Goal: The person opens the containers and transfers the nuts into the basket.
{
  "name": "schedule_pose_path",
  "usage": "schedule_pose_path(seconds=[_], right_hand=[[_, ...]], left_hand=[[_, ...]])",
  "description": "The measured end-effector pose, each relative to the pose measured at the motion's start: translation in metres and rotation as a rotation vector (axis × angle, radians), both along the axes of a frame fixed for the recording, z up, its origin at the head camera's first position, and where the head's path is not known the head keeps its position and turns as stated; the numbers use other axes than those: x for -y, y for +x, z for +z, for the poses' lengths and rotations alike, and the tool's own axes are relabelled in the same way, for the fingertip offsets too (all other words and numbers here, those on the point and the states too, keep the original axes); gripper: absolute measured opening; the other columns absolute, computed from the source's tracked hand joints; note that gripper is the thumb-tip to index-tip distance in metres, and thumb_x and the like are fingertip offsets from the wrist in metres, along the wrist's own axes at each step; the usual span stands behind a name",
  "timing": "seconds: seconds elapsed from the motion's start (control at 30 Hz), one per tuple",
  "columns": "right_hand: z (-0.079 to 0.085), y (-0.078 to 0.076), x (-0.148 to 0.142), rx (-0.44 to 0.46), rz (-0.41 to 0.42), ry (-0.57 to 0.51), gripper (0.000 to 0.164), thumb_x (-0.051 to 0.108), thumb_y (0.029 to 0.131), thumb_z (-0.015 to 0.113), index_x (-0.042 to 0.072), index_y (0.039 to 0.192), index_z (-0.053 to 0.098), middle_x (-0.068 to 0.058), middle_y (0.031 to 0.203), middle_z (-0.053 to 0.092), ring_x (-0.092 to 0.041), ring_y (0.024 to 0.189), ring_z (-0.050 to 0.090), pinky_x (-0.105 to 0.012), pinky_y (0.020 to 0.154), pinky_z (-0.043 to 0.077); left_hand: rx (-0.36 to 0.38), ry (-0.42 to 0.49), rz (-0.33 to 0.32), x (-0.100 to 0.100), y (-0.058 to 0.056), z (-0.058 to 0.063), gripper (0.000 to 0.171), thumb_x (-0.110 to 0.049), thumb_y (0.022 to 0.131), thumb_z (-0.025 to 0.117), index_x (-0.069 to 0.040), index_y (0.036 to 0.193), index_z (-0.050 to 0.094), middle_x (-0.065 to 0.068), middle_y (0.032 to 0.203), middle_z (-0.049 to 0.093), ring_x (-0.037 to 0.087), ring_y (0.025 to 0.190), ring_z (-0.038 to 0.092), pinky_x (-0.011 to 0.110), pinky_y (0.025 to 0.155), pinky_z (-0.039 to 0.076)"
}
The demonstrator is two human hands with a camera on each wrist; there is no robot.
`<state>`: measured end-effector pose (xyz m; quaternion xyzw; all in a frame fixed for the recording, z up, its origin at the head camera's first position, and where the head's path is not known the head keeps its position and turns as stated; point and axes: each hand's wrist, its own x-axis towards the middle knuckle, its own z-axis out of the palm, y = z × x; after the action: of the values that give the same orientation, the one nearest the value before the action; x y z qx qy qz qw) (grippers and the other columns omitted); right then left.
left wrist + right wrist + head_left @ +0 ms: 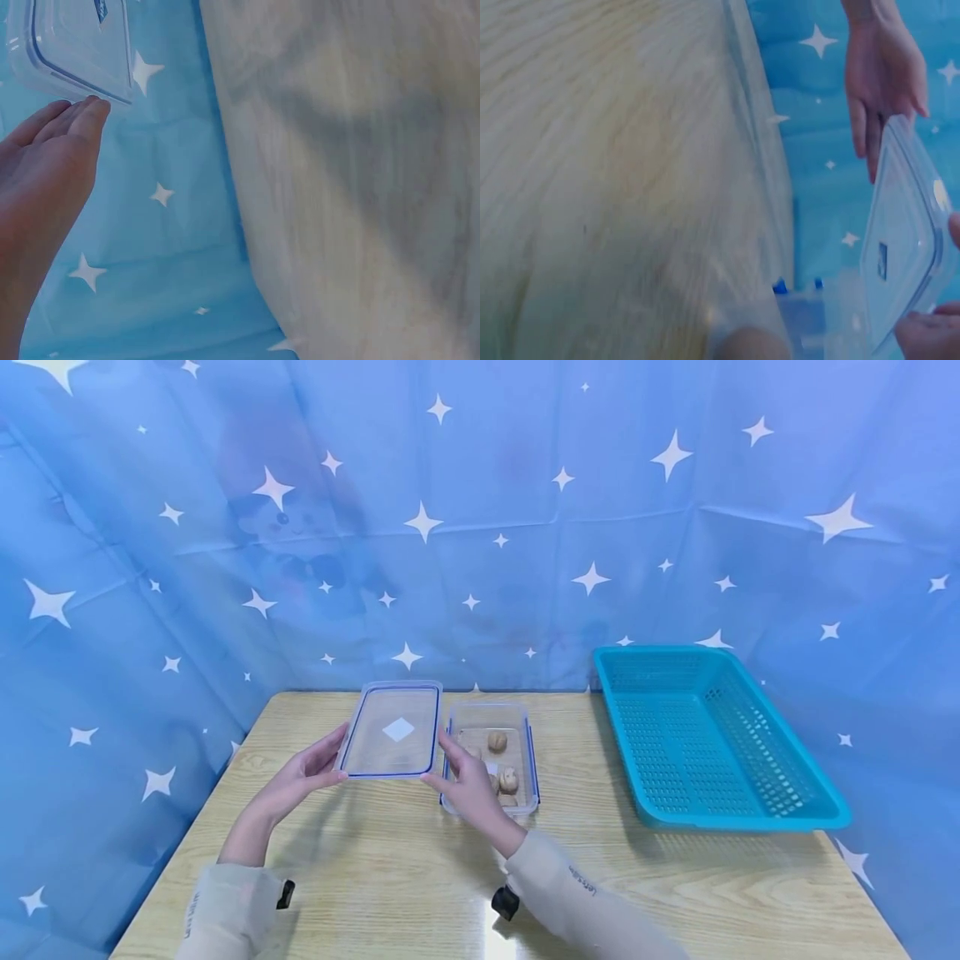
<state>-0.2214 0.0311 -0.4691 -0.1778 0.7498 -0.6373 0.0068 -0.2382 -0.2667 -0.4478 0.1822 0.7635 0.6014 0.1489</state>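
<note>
A clear plastic lid (pixel 392 731) with a blue seal and a white diamond label is held tilted above the table. My left hand (pixel 303 774) holds its left edge between thumb and fingers. The right hand (pixel 474 781) pinches the opposite edge at its lower corner. Just right of the lid stands a clear food container (pixel 531 760) with no lid on it, partly covered by my right hand. Several walnuts (pixel 497 742) lie inside. In the right wrist view, the lid (pixel 900 232) spans between both hands, with part of the container (pixel 806 319) below.
A large turquoise plastic basket (pixel 697 820) stands at the right of the wooden table (pixel 390 877). Behind and to the left hangs a blue curtain (pixel 495 460) with white stars, close to the table's edges.
</note>
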Motion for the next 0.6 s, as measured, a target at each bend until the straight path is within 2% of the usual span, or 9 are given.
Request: schedule_pose_path(seconds=[0.17,0.23,0.33,0.43,0.53,0.6], right_hand=[[-0.002,0.002,0.013,0.066,-0.001,0.03,0.073,0.013,0.094,0.068,-0.002,0.154,0.03,-0.016,0.163,0.027,-0.034,0.149,0.031,-0.044,0.122,0.032],[-0.002,0.004,0.017,0.1,0.0,0.046,0.073,0.013,0.095,0.067,0.0,0.155,0.028,-0.015,0.164,0.026,-0.033,0.15,0.03,-0.044,0.123,0.032],[-0.002,0.007,0.022,0.142,-0.002,0.073,0.073,0.014,0.096,0.066,0.004,0.157,0.026,-0.012,0.165,0.025,-0.03,0.151,0.029,-0.043,0.123,0.034],[-0.002,0.009,0.026,0.148,-0.006,0.11,0.074,0.015,0.096,0.066,0.004,0.157,0.025,-0.011,0.165,0.024,-0.031,0.15,0.031,-0.042,0.12,0.038],[-0.004,0.01,0.03,0.15,0.0,0.166,0.077,0.017,0.095,0.068,0.003,0.157,0.024,-0.015,0.165,0.024,-0.036,0.146,0.037,-0.041,0.109,0.052],[-0.004,0.011,0.032,0.165,0.014,0.203,0.078,0.021,0.095,0.068,0.003,0.158,0.023,-0.016,0.164,0.024,-0.039,0.143,0.041,-0.043,0.105,0.055]], left_hand=[[0.017,-0.011,0.023,0.01,0.001,-0.007,0.079,-0.009,0.099,0.059,-0.002,0.16,0.008,0.022,0.167,0.005,0.043,0.152,0.003,-0.002,0.104,0.035],[0.025,-0.008,0.011,0.015,0.002,-0.011,0.081,-0.007,0.098,0.06,-0.002,0.16,0.007,0.022,0.167,0.003,0.037,0.154,0.005,-0.001,0.105,0.035],[0.03,-0.014,-0.008,0.022,0.003,-0.017,0.084,-0.005,0.097,0.061,-0.002,0.16,0.006,0.023,0.167,0.001,0.014,0.154,0.017,0.0,0.107,0.034],[0.026,-0.026,-0.028,0.027,0.003,-0.023,0.084,-0.005,0.096,0.062,0.0,0.159,0.006,0.025,0.166,0.002,-0.005,0.146,0.025,0.001,0.108,0.034],[0.027,-0.033,-0.047,0.031,0.004,-0.03,0.084,-0.006,0.096,0.062,0.001,0.159,0.006,0.027,0.166,0.001,-0.012,0.14,0.028,0.001,0.107,0.034],[0.029,-0.037,-0.059,0.034,0.005,-0.034,0.084,-0.006,0.096,0.062,0.003,0.158,0.005,0.029,0.165,-0.001,-0.015,0.138,0.029,0.0,0.106,0.035]])
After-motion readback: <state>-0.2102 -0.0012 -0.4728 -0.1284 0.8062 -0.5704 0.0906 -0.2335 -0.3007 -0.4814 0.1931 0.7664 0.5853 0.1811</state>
